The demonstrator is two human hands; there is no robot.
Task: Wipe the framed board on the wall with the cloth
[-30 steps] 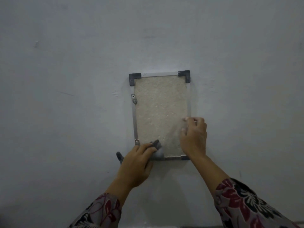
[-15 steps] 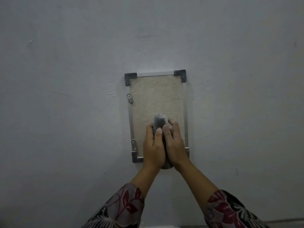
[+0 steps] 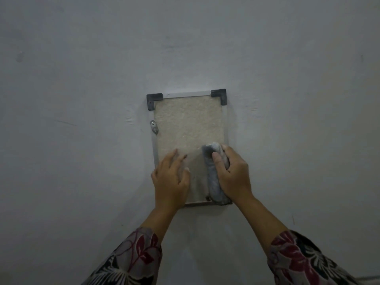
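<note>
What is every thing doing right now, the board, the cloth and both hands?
framed board: fixed upright on the wall, both hands on its lower half.
cloth: rolled up, pressed against the board's right side.
left hand: fingers spread, flat on the board, holding nothing.
right hand: grips the cloth.

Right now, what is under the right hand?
The right hand grips the rolled grey cloth on the framed board. The board's lower right corner is covered, so unseen.
</note>
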